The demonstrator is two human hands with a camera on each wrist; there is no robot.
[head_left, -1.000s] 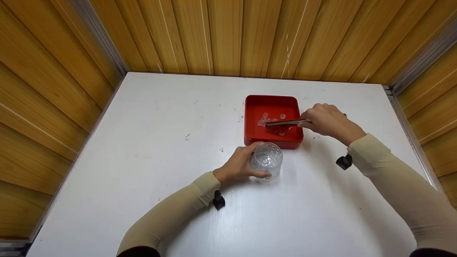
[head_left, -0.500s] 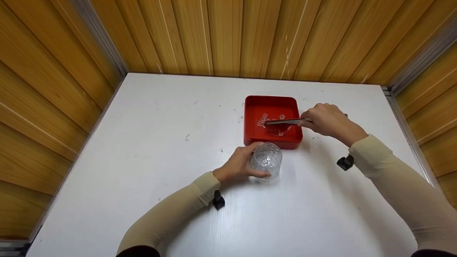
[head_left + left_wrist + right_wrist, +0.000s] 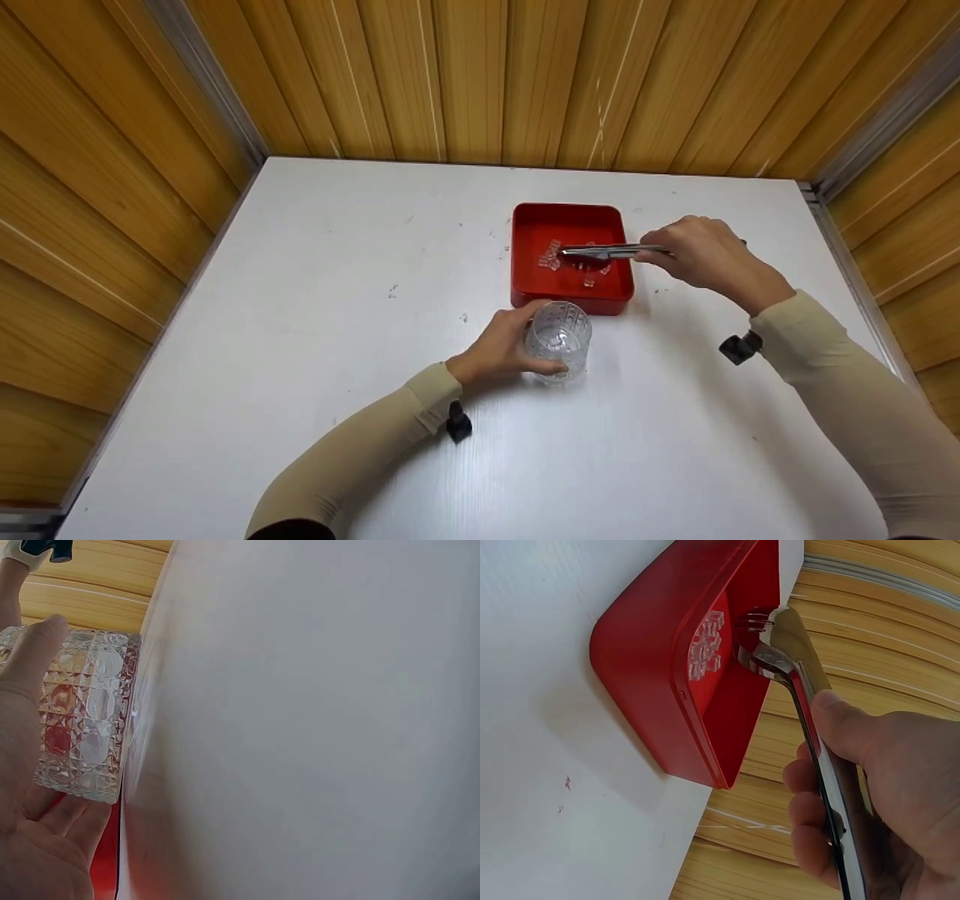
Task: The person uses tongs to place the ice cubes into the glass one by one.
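Observation:
My left hand [image 3: 501,346] is curled round a clear cut-glass tumbler [image 3: 568,341], thumb on the near side, fingers behind. The tumbler stands upright on the table, just in front of a square red box [image 3: 574,301]; whether its base holds anything I cannot tell. In the left wrist view the patterned wall of the glass [image 3: 97,709] shows between thumb and fingers. My right hand [image 3: 701,253] grips metal tongs [image 3: 619,250], their fork-like tips over the inside of the box. Several clear cubes [image 3: 706,649] lie in the box beside the tips. Any cube between the tips cannot be made out.
The white table [image 3: 315,352] has small dark marks scattered on it. Wood-panelled walls [image 3: 469,82] stand behind and at both sides, with metal strips at the corners. A black wrist camera [image 3: 459,422] hangs at my left cuff, another at the right.
My right hand has shifted slightly right with the tongs, whose tips have risen a little off the cubes and turned, showing brighter metal. The left hand and the tumbler stay in place.

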